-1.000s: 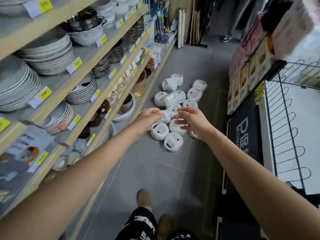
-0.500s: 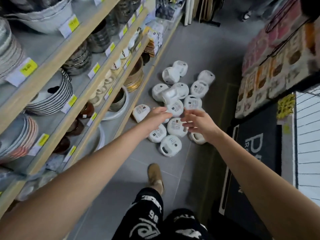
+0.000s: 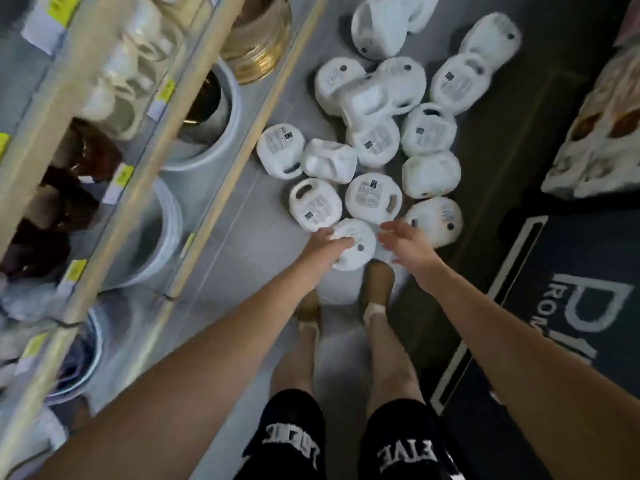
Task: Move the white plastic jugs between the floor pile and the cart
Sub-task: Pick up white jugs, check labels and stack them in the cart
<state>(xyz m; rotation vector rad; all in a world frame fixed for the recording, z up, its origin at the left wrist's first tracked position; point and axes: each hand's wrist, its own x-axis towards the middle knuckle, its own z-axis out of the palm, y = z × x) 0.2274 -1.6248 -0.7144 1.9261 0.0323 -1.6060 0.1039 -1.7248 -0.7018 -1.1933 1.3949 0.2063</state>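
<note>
Several white plastic jugs (image 3: 374,199) with printed labels lie in a loose pile on the grey floor, just ahead of my feet. My left hand (image 3: 323,245) reaches down to the nearest jug (image 3: 360,245) and its fingers curl over that jug's left side. To the right of the same jug my right hand (image 3: 403,242) hovers with relaxed fingers and holds nothing; I cannot tell whether it touches the jug. The cart is out of view.
Wooden shelves (image 3: 221,109) with bowls, pots and yellow price tags run along the left. A dark mat (image 3: 571,306) with white lettering lies on the right. A printed box (image 3: 595,140) stands at the right edge. My tan shoes (image 3: 379,282) stand just behind the pile.
I have stepped up to the pile and bent down, so the view now looks straight at the floor. Both hands dropped to the nearest jug, and the left hand closed on it.
</note>
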